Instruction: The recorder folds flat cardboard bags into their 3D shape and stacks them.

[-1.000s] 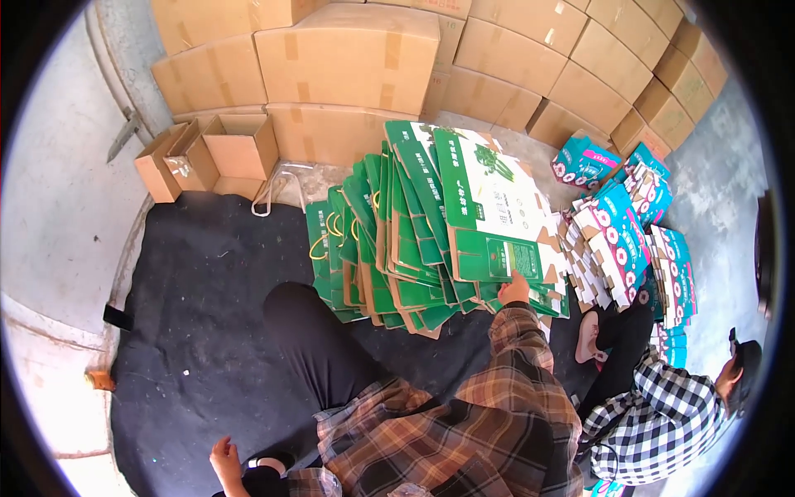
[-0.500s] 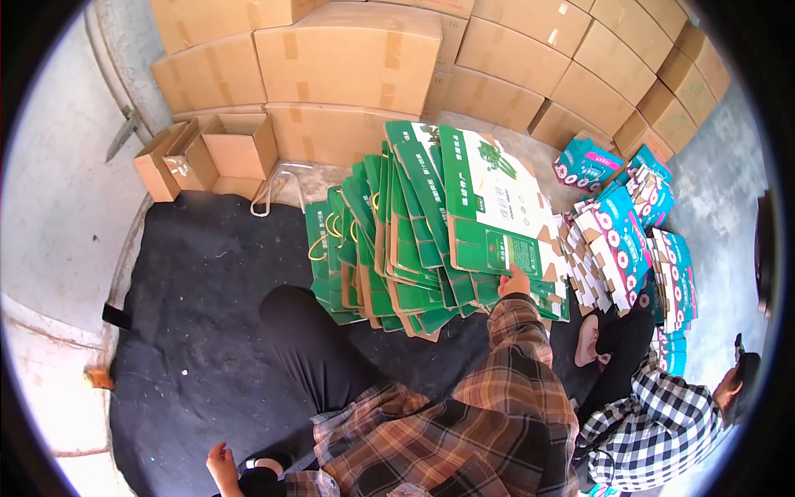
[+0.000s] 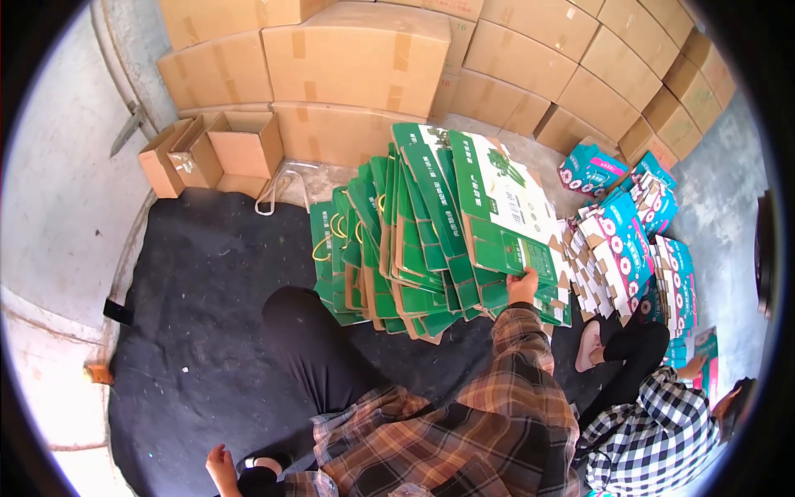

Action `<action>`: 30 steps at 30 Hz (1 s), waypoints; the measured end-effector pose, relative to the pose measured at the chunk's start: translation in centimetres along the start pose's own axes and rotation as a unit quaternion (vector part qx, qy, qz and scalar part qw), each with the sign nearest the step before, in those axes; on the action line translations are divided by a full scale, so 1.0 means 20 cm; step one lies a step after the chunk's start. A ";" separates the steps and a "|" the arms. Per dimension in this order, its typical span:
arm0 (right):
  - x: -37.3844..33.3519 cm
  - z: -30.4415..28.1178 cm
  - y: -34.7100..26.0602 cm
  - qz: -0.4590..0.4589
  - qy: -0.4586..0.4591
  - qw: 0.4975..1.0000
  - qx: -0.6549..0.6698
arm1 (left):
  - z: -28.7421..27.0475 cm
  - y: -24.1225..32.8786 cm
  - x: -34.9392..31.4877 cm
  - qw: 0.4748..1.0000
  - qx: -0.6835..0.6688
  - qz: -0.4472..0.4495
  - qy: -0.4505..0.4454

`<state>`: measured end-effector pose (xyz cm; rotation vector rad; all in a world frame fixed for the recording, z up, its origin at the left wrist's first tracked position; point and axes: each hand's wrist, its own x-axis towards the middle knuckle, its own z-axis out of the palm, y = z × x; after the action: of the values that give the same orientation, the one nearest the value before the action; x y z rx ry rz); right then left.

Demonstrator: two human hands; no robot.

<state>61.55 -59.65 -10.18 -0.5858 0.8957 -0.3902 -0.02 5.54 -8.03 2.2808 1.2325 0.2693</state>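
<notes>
Green carton: the right hand [image 3: 522,287] grips the near edge of the top flat green carton [image 3: 499,199], fingers curled over it; the carton lies beyond the hand on the fanned green stack [image 3: 389,248].
Change: hand and carton have barely shifted since half a second ago.
Left hand: the left hand [image 3: 220,465] rests low by the person's foot; its grip cannot be told.
Count: one green stack; one blue-and-white carton pile [image 3: 621,248] right of the hand; one open brown box [image 3: 211,153] far left; one person in a checked shirt [image 3: 654,431] at the right.
</notes>
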 end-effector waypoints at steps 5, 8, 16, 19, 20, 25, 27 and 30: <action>-0.08 0.19 -0.14 -0.087 0.014 0.996 -0.017 | 0.02 0.02 0.03 0.999 -0.011 0.031 0.000; -0.49 0.44 -0.12 -0.205 -0.016 0.979 -0.001 | -0.05 0.13 -0.01 0.999 0.004 0.038 0.015; -1.40 0.60 -0.16 -0.415 -0.357 0.829 -0.112 | -0.10 0.17 0.02 0.997 -0.054 0.029 0.056; -1.55 0.68 -0.15 -0.473 -0.439 0.745 -0.169 | -0.13 0.19 0.04 0.992 -0.096 0.015 0.075; -1.63 0.72 -0.13 -0.477 -0.465 0.725 -0.174 | -0.14 0.20 0.03 0.989 -0.115 0.010 0.087; -1.95 0.91 0.09 -0.411 -0.614 0.624 -0.255 | -0.28 0.40 0.00 0.955 -0.265 -0.113 0.074; -2.05 0.96 0.27 -0.350 -0.676 0.591 -0.266 | -0.31 0.41 -0.01 0.927 -0.333 -0.122 0.118; -2.27 1.00 0.52 -0.332 -0.762 0.472 -0.294 | -0.36 0.38 0.00 0.871 -0.436 -0.142 0.174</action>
<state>52.68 -20.52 20.90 -1.5435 -1.1223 -0.0723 2.50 4.69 2.07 1.2820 1.2391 0.9429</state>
